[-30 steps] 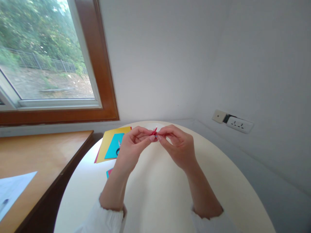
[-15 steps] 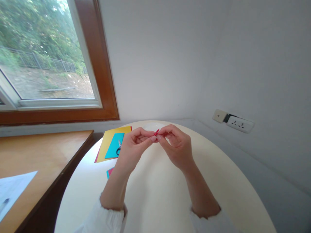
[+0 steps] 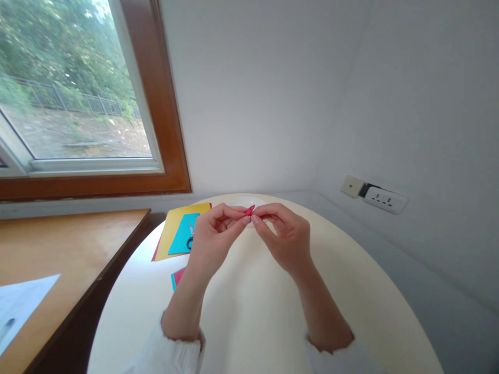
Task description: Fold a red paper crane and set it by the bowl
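Observation:
A small folded piece of red paper is held up over the far half of the round table. My left hand pinches its left side between thumb and fingers. From the other side, my right hand pinches it too, so the fingertips of both hands nearly meet. Most of the paper is hidden by the fingers; only a narrow, pointed part shows above them. Behind the hands is a white plate, partly covered by them.
On the cream round table, yellow paper and a blue sheet lie at the left, with black-handled scissors on top. Small pink and blue paper sits nearer my left forearm. A wooden desk stands at far left.
The red paper has turned slightly and its tip now looks split into more than one point. My right hand has shifted a little to the right; both hands keep their pinch.

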`<state>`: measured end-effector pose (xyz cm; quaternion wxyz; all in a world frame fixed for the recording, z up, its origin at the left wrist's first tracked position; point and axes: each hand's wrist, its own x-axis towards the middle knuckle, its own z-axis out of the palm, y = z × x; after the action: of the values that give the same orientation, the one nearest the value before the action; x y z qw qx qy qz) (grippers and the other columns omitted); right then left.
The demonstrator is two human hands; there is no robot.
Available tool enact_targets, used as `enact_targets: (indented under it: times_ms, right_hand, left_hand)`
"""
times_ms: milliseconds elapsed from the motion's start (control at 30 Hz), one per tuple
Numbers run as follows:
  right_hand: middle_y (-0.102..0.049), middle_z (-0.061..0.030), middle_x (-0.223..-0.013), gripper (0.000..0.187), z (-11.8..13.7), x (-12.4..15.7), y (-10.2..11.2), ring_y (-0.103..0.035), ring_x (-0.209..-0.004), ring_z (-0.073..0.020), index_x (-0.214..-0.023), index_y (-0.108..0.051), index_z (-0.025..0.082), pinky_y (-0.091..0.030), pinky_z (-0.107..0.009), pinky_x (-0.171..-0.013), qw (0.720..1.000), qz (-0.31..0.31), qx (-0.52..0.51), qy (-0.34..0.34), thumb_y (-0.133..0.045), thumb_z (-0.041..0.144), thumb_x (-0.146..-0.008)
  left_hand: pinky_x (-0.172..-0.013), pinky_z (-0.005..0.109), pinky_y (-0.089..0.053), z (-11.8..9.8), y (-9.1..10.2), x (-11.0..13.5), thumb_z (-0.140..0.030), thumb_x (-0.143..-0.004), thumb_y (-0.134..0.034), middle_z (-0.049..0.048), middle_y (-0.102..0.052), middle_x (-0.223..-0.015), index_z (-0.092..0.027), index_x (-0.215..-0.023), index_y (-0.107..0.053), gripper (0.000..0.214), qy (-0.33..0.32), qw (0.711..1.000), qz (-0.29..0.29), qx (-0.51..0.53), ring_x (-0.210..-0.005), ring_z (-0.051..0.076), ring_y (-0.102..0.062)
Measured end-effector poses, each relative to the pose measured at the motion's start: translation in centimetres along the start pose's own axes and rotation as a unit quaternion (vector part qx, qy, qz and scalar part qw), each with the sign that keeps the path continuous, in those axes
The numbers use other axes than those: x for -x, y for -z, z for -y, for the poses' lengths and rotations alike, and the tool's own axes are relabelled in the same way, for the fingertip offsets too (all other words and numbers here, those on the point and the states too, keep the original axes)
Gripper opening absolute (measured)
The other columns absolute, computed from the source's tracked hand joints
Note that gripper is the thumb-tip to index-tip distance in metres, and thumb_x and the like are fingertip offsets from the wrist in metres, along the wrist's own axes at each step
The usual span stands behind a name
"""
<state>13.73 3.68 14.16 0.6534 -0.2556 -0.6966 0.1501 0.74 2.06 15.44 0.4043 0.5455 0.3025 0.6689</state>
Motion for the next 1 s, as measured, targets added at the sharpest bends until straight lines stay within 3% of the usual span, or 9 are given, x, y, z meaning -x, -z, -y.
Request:
enact_targets:
  times_ms: [1000]
  right_hand:
    - [-0.068,-0.0031,-0.083,0.009,0.2,0.7,-1.6,-0.063,-0.080,-0.0156,-0.081,-0.065,0.022,-0.054,-0.032,-0.072,0.997,-0.072,-0.029,0.005,-0.059,0.015,-0.080]
  left_hand:
    - [-0.081,0.028,-0.052,1.0,0.1,0.0,-0.021,-0.068,-0.075,0.0036,-0.072,-0.084,-0.016,-0.068,-0.065,0.011,-0.016,0.998,-0.016,0.061,-0.084,0.015,-0.068]
